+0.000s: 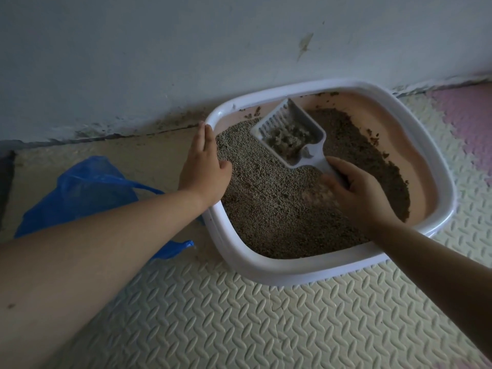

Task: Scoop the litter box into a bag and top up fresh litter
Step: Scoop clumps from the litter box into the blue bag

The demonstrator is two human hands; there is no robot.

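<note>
One blue plastic bag (pixel 80 193) lies left of the white litter box (pixel 279 272); left hand (pixel 203 169) rests flat on its rim, right hand (pixel 356 187) grips the grey slotted scoop (pixel 306 118).

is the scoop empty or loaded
Loaded: a grey clump of litter lies in the scoop, which the right hand grips by its handle.

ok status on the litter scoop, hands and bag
Left hand flat on litter box rim. Right hand grips scoop, clumps in it, over the litter. Blue bag left of box, left forearm above it.
</note>
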